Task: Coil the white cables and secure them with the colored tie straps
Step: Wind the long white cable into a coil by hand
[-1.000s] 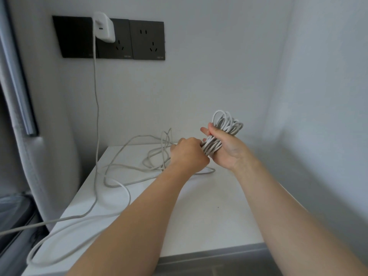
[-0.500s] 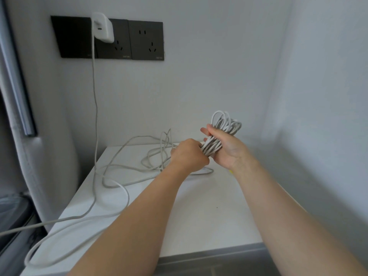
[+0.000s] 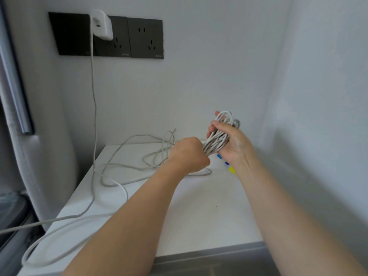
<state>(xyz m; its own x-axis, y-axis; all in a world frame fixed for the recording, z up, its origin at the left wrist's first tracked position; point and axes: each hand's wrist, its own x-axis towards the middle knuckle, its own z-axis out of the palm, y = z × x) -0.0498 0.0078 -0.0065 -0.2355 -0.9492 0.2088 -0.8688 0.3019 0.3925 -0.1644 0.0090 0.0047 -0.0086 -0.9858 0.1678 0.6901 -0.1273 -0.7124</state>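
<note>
White tabletop (image 3: 199,216), as my head camera shows it.
I see loose white cable (image 3: 111,182) sprawled in loops across it; just right of that cable lie blue tie straps (image 3: 219,156) and a yellow tie strap (image 3: 231,169), partly hidden.

A pale, plain back wall (image 3: 199,86) meets a second white wall (image 3: 328,86) on the right in a soft corner. High on the back wall sits a row of black socket plates (image 3: 146,38), set edge to edge. Below stands a white table (image 3: 209,212) pushed into the corner, its near edge trimmed with a grey band (image 3: 211,258). At the left rises a grey, padded-looking upright panel (image 3: 47,156), with a metallic strip (image 3: 17,92) running along it; what it belongs to cannot be told. The light is soft and even, with a dim shadow low on the right wall.
</note>
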